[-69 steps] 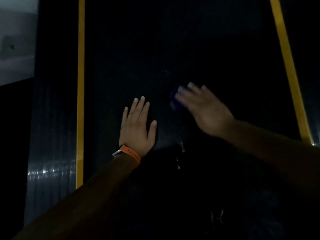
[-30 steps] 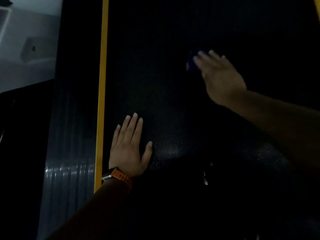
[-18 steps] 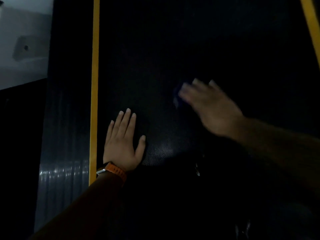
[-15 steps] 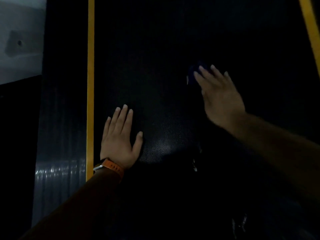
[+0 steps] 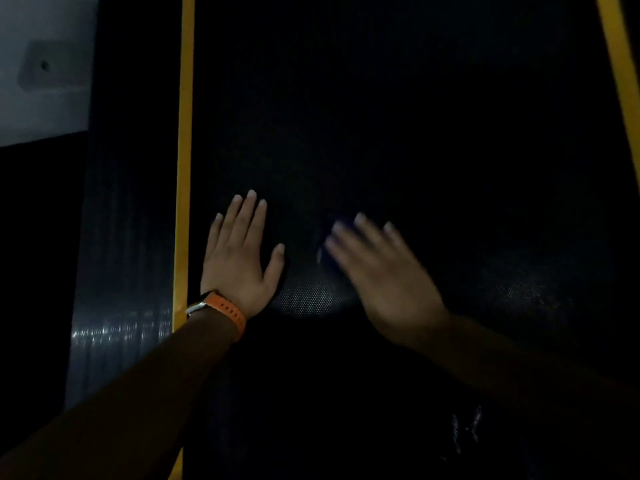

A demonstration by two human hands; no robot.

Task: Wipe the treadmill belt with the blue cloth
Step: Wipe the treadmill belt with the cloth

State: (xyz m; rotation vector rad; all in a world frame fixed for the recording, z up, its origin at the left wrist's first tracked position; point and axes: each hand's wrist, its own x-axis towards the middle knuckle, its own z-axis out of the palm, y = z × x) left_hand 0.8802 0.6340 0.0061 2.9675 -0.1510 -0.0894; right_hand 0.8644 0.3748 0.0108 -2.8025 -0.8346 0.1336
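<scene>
The black textured treadmill belt (image 5: 381,116) fills the dim view. My left hand (image 5: 239,258), with an orange watch strap at the wrist, lies flat on the belt near its left edge, fingers spread, holding nothing. My right hand (image 5: 377,271) is blurred by motion and presses the blue cloth (image 5: 327,259) onto the belt just right of the left hand. Only a small dark blue patch of the cloth shows under the fingertips; the palm hides the remainder.
A yellow stripe (image 5: 184,150) borders the belt on the left and another yellow stripe (image 5: 620,64) on the right. A dark ribbed side rail (image 5: 121,271) lies left of the stripe. A pale wall (image 5: 41,64) shows at top left.
My right hand with the cloth has swept back toward me and to the left, ending beside my left hand. The left hand has stayed flat on the belt.
</scene>
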